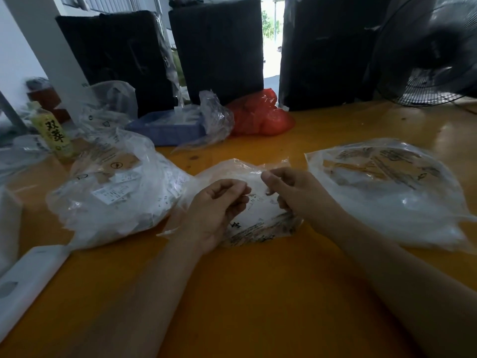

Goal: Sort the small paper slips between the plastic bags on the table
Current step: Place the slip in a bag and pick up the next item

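Three clear plastic bags lie on the orange table (258, 293). The left bag (113, 192) bulges with several white paper slips. A flat middle bag (258, 210) with black print lies under both hands. My left hand (219, 210) has curled fingers that pinch the middle bag's plastic from the left. Over the same bag's upper right, the thumb and fingers of my right hand (286, 189) pinch its edge. Whether a slip is between the fingers cannot be seen. The right bag (387, 192) lies flat with white contents and dark print.
A red plastic bag (260, 115), a crumpled clear bag (214, 117) and a blue tray (165, 127) sit behind. A yellow-labelled bottle (53, 130) stands at the left. A white flat part (28, 282) lies at the near left edge. Black wrapped blocks (219, 47) and a fan (433, 52) line the back.
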A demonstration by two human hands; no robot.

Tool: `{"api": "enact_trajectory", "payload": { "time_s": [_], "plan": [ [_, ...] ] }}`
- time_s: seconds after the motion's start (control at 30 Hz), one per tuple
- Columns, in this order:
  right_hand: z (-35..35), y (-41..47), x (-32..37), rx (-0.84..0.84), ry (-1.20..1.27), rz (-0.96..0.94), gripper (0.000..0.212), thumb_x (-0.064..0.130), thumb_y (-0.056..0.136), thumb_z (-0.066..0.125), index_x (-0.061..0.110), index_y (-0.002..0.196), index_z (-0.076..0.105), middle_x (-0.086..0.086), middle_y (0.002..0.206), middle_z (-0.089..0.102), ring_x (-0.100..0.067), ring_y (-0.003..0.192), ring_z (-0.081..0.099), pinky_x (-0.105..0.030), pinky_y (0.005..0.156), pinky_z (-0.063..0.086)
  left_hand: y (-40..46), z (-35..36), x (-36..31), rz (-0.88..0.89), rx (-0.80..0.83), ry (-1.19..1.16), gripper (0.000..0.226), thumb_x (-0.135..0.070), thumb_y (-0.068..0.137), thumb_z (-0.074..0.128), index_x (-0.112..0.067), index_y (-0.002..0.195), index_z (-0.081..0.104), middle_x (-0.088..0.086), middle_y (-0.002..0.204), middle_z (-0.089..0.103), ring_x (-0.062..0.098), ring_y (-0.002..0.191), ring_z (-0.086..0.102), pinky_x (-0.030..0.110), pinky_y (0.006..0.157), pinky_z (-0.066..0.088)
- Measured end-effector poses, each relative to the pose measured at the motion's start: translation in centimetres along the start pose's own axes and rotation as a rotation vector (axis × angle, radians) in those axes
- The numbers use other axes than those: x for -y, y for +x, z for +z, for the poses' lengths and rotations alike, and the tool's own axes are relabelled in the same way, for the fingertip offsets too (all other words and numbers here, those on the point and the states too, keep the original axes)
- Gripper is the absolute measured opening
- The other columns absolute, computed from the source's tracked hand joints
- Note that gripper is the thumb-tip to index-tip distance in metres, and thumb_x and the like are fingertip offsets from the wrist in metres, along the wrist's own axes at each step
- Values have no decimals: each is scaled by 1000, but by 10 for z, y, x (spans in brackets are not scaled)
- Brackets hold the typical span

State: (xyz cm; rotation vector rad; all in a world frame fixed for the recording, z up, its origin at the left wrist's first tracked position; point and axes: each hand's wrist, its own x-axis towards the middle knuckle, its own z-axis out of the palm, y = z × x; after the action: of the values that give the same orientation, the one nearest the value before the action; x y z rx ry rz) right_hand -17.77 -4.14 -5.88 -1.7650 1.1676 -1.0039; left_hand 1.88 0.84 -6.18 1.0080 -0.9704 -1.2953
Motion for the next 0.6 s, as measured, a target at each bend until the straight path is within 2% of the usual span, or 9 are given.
{"api": "enact_trajectory", "payload": {
  "time_s": [0.07,0.17,0.23,0.3,0.37,0.43,0.5,0.53,0.6],
  "plan": [
    [1,-2,-2,33,105,33,38,60,93,61,27,110,69,9,92,76,-6,64,64,-25,63,52,-1,2,0,20,14,9,5,-24,79,78,-22,80,83,5,96,79,10,83,73,21,76,60],
    [0,-1,-5,9,253,21,14,30,97,68,19,104,72,0,91,77,-10,67,63,-25,66,53,-3,3,0,45,20,60,8,-21,82,77,-25,77,83,6,94,80,12,84,74,22,77,60],
    [-1,0,-5,-35,308,-21,9,20,96,70,15,103,71,-3,90,77,-11,69,64,-25,67,55,-4,4,0,56,26,95,16,-15,90,75,-24,78,83,8,96,80,15,87,74,23,79,60],
    [-1,0,-4,-93,288,-56,9,20,96,70,15,103,71,-2,88,77,-10,71,66,-24,68,56,-4,4,1,58,44,88,22,-8,97,69,-18,81,80,14,102,79,21,95,75,24,83,60],
    [1,-1,0,-106,243,-32,16,30,99,66,16,104,70,1,88,76,-10,71,67,-25,69,56,-3,4,1,56,45,38,28,-3,100,65,-16,78,77,20,110,78,28,105,74,28,88,61],
    [2,-3,4,-11,160,32,31,47,99,58,20,108,70,6,91,76,-10,73,68,-28,72,57,-1,4,-2,44,59,-49,32,0,100,63,-15,73,73,24,115,74,30,112,73,31,93,62],
    [3,-5,6,106,131,66,41,59,96,54,24,107,73,10,94,77,-8,74,68,-25,70,56,-1,4,-4,45,92,-99,29,0,97,63,-15,73,71,20,107,72,30,112,72,31,93,61],
    [4,-7,6,132,137,55,41,60,95,56,25,104,75,11,92,77,-6,73,67,-22,69,55,-1,3,-4,49,108,-96,25,-3,95,65,-15,74,71,17,104,72,29,109,71,31,92,61],
    [4,-8,5,107,157,13,27,47,95,64,23,98,76,7,90,77,-5,73,65,-23,69,54,-2,4,-4,51,123,-62,22,-7,93,66,-17,75,72,16,106,74,26,105,72,30,92,60]
  ]
}}
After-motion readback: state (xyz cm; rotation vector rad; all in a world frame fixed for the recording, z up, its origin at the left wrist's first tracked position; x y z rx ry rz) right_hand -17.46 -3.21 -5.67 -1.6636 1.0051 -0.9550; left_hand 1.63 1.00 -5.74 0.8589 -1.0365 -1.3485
